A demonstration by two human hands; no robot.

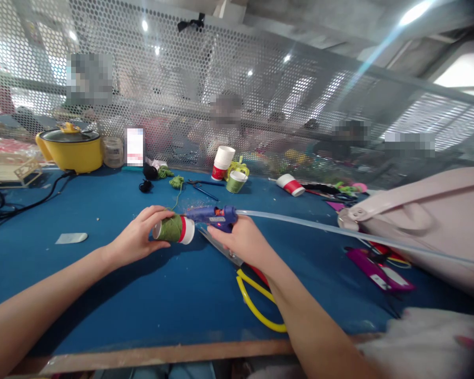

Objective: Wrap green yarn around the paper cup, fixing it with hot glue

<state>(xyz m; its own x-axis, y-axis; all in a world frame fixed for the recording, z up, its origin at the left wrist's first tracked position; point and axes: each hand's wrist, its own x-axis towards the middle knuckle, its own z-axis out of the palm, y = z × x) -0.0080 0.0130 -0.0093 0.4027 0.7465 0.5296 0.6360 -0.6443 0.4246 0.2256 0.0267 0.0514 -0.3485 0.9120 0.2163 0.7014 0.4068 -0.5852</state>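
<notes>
My left hand (149,231) grips a paper cup (187,230) lying on its side in the air just over the table. Green yarn (171,228) is wound round much of the cup, and a red band and white rim show at its right end. In my right hand (245,239) is a blue hot glue gun (211,216), its nozzle pointing left at the cup's upper side. A long clear glue stick (300,219) runs out of the gun's back to the right. One strand of yarn leads from the cup up to a green yarn ball (177,182).
Scissors with yellow handles (256,310) lie under my right forearm. Behind are pliers (205,188), stacked cups (223,160), a green-wrapped cup (236,181) and a tipped red-and-white cup (291,185). A yellow pot (75,152) stands left, a pale bag (430,221) right. Perforated metal screen (161,79) borders the back.
</notes>
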